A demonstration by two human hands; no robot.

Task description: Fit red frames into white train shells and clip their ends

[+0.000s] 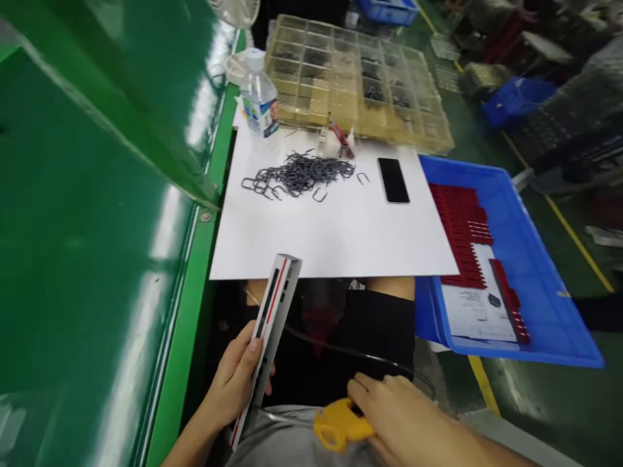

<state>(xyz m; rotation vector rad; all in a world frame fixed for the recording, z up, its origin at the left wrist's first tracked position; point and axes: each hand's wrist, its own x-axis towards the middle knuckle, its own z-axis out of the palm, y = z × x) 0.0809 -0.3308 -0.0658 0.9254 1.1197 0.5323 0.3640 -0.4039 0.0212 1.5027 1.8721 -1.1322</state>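
Observation:
My left hand (pixel 238 373) is closed around a long, narrow white box (pixel 277 305) with red and black markings, tilted over my lap. At the lower middle, my right hand (pixel 394 408) grips a yellow tool (pixel 341 425), partly covered by my fingers. Above both hands lies a white board (pixel 341 240) with a heap of dark U-shaped metal pieces (pixel 306 174) and a few loose ones beside it.
A black phone (pixel 393 180) lies on the board's right. Behind are a water bottle (pixel 257 94) and a compartment case (pixel 355 78). A blue bin (pixel 540 272) with red parts (pixel 457 227) stands right; a green frame (pixel 195 311) runs along the left.

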